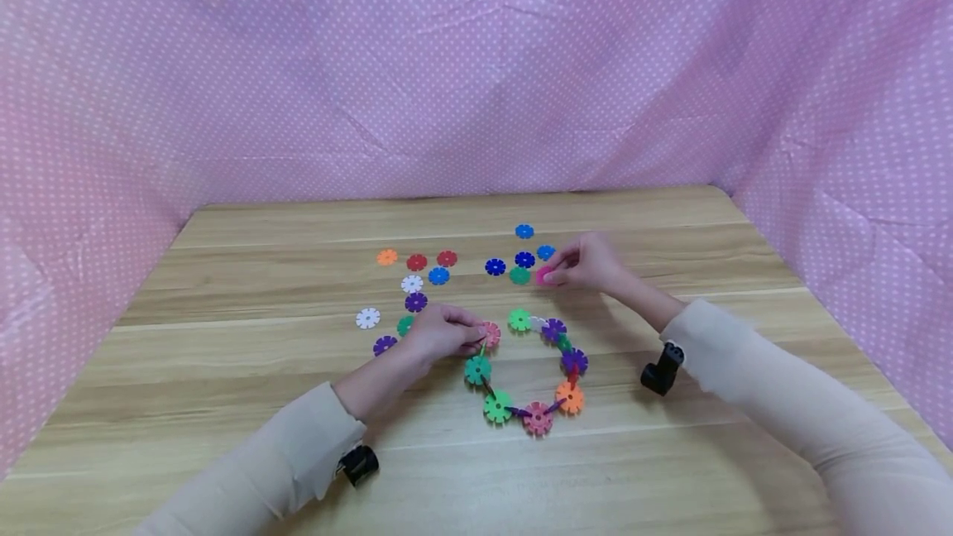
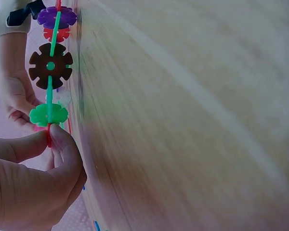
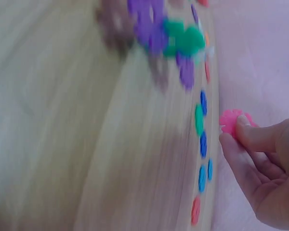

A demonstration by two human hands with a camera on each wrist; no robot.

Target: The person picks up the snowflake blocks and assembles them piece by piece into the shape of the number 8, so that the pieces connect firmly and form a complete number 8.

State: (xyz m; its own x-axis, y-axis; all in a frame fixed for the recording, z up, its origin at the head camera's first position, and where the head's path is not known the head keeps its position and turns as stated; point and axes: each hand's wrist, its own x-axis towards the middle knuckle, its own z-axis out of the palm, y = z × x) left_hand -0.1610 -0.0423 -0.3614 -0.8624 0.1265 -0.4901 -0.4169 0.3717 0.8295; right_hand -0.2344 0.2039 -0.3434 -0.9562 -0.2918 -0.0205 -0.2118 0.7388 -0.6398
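Note:
A chain of interlocked plastic snowflake discs lies curved in an almost closed ring on the table, with a gap at its far side. My left hand (image 1: pixel 444 332) pinches the salmon-red snowflake disc (image 1: pixel 491 334) at the chain's left end between thumb and fingers. Across the gap, a light green disc (image 1: pixel 520 320) forms the other end. My right hand (image 1: pixel 590 263) holds a loose bright pink snowflake disc (image 3: pixel 229 121) by its edge, beyond the ring. In the left wrist view, a brown disc (image 2: pixel 51 66) and a green disc (image 2: pixel 48 115) stand linked above the left fingers.
Loose discs lie behind the ring, among them a dark blue disc (image 1: pixel 495 267) and a green disc (image 1: pixel 519 275). More lie to the left, including a white disc (image 1: pixel 368 318) and an orange disc (image 1: pixel 387 257). A pink dotted curtain (image 1: pixel 476 73) surrounds the wooden table (image 1: pixel 246 354).

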